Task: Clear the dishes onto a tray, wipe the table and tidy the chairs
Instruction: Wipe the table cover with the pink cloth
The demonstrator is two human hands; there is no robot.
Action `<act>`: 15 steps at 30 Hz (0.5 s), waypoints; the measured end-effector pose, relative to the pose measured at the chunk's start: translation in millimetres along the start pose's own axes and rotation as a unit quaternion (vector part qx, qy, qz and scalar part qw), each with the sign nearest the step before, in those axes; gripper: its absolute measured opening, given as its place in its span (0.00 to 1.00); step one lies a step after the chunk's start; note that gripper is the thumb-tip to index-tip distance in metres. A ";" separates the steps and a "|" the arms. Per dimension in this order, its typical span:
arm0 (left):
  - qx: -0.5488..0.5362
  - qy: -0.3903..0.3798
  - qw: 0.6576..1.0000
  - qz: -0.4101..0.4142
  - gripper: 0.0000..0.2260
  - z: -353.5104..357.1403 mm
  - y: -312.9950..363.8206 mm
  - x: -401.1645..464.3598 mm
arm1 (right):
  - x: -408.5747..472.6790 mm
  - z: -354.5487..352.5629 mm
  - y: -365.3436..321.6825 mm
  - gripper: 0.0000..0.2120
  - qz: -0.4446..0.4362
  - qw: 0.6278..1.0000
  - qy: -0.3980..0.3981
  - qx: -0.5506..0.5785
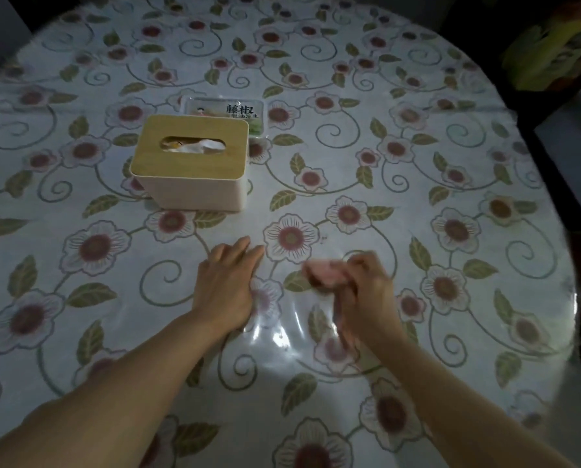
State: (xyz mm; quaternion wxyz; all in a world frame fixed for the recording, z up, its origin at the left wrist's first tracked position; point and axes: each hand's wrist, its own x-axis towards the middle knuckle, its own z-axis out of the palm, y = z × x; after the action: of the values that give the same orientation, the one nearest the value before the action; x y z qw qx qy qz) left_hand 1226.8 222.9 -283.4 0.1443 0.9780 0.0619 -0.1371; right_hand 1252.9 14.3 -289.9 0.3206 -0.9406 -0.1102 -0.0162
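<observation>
Right hand (366, 285) grip pinches a blurred pink cloth (323, 273) above the table (451, 163); left hand (226, 282) rests flat, fingers straight.

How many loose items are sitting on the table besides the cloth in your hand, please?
2: the tissue box left of centre, and a flat snack packet right behind it, partly hidden by the box. Nothing else shows on the table.
</observation>
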 end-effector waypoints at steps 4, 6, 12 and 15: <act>-0.004 -0.007 0.999 -0.035 0.37 7.0 6.8 14.9 | 81.4 -0.9 29.6 0.16 0.047 0.996 0.053 -0.047; -0.014 -0.010 0.998 -0.054 0.36 15.5 6.0 17.5 | 111.2 11.9 46.7 0.17 0.025 0.997 0.034 -0.058; -0.033 -0.004 0.998 -0.058 0.33 20.1 2.4 21.1 | 23.2 61.2 -4.6 0.16 -0.152 0.987 -0.023 0.035; -0.040 -0.017 0.998 -0.053 0.31 17.4 3.4 21.4 | -51.0 62.6 -12.2 0.24 -0.229 0.967 -0.082 0.076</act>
State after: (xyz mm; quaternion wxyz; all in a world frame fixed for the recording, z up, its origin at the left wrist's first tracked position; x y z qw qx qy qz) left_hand 1243.4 216.1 -304.7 0.1768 0.9644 0.1164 -0.1587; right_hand 1198.0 51.7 -337.4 0.3692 -0.8612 -0.3492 -0.0030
